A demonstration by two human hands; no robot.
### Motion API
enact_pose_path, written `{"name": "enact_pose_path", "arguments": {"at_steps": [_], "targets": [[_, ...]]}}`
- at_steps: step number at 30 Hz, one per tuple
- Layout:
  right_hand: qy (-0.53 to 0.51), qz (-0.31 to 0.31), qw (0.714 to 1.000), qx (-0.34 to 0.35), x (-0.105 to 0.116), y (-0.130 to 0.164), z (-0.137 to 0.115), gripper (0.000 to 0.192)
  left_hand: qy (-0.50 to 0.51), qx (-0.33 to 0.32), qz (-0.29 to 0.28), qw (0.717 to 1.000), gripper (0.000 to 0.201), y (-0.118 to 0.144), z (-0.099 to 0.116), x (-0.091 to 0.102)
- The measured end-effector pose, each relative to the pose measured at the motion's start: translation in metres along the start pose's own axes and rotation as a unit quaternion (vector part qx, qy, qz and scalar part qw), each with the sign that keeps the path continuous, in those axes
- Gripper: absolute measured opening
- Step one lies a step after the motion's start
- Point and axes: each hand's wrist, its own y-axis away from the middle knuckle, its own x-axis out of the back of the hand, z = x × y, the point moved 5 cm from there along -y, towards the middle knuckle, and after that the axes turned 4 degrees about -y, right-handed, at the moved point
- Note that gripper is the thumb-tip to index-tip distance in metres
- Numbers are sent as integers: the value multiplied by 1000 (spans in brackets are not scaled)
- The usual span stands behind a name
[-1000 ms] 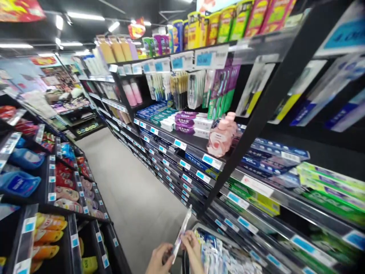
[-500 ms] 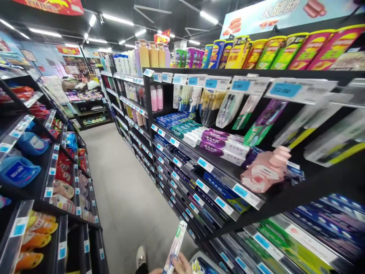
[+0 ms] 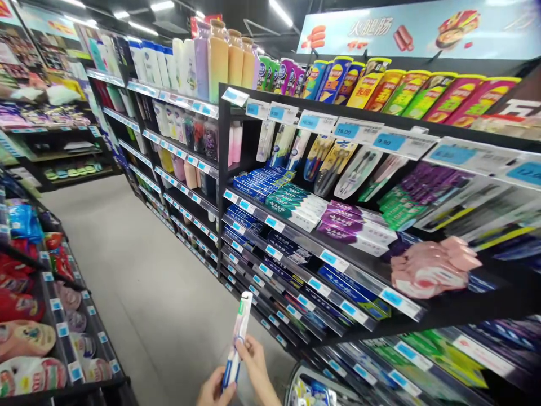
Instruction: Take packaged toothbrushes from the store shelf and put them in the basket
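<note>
A packaged toothbrush point(image 3: 242, 321) stands nearly upright at the bottom centre, over the aisle floor. My left hand point(image 3: 214, 388) grips the lower, blue part of its narrow pack. Higher up, the fingers of my right hand point(image 3: 253, 361) pinch the pack near its middle. Toothpaste boxes point(image 3: 291, 197) lie stacked in blue, green and purple on the shelf to the right. Above them hang several toothbrush packs point(image 3: 333, 160) on hooks. Pink bottles point(image 3: 435, 268) lie at that shelf's right end, apart from my hands.
A basket point(image 3: 293, 379) with packaged goods stands low at my right, beside the shelving. Price-tagged shelves run along the aisle floor point(image 3: 156, 265). Left of it are racks with red packs point(image 3: 21, 299) and bottles. Chip cans point(image 3: 406, 93) and tall bottles point(image 3: 217, 59) line the top.
My view has swung to the right. Both hands and the toothbrush pack have come up further into view; the pack stays held and now stands more upright.
</note>
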Motion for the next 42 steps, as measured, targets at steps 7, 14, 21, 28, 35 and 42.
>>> {"name": "enact_pose_path", "arguments": {"at_steps": [7,14,21,28,35,42], "targets": [[1,-6,1000,25,-50,5,-17,55,35,-60,-47,996,58,-17,50,35],[90,37,990,101,-62,-21,-94,52,64,-70,-55,994,63,-41,94,21],[88,64,972,206,-92,-100,-178,53,-12,-64,-112,992,54,-83,110,60],[68,101,962,246,-125,-166,-208,50,-67,-61,-82,993,59,-157,142,128],[79,216,905,358,-120,-195,-261,35,-61,-16,-46,997,67,-222,109,188],[189,326,792,481,-129,-192,-357,32,2,123,-36,992,75,-246,91,238]]}}
